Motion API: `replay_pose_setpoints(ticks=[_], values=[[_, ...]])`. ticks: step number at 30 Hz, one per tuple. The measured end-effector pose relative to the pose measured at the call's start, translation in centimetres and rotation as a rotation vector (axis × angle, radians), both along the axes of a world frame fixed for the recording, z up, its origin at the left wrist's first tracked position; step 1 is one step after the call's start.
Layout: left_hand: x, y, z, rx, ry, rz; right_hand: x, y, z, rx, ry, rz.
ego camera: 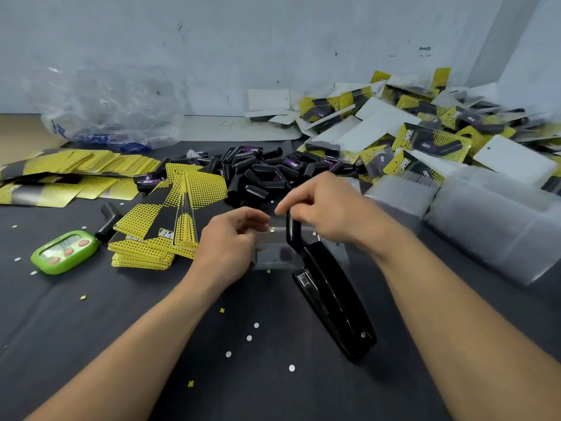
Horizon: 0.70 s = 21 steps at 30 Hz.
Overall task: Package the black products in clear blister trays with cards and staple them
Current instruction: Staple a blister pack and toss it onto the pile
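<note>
Right hand (321,208) pinching bent black product (292,227) over clear blister tray (271,253); left hand (230,238) gripping tray edge; black stapler (332,302) overlapping tray's right side.

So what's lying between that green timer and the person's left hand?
In the head view, a stack of yellow-and-black cards fills the stretch between the green timer and the left hand.

You have one view only: a wide-angle camera worn on your head, facing forward and down onto the dark surface (121,329). It sits close above the black stapler (331,302), which lies just right of centre. Beyond the stapler the view reaches the pale wall (273,41) at the back.
</note>
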<state>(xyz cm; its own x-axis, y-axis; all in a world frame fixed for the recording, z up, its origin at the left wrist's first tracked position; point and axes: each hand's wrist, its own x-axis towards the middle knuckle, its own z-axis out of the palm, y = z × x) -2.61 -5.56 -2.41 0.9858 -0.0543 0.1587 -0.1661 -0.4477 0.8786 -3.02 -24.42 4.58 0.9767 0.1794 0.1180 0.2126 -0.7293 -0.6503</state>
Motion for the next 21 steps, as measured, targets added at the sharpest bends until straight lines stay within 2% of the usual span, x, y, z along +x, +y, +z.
replay_pose_setpoints(ticks=[5,8,13,15,18,21], values=[[-0.3,0.1,0.0,-0.029,0.015,-0.043,0.4,0.9,-1.9,0.013,0.049,-0.008],[-0.5,0.1,0.2,-0.030,-0.006,0.007,0.5,0.1,-1.7,-0.004,0.023,-0.057],[-1.6,0.4,1.1,0.322,-0.384,0.275,-0.5,-1.1,-1.1,0.024,-0.013,-0.135],[-1.5,1.0,1.8,0.452,-0.393,0.278,-0.8,-1.3,-0.9,0.052,0.006,-0.093],[-1.4,1.9,2.4,0.545,-0.302,0.207,-1.1,-0.9,-0.6,0.025,0.135,0.004],[-2.4,1.9,2.8,0.349,-0.221,-0.089,-1.0,-1.1,-0.5,-0.043,0.189,-0.003]])
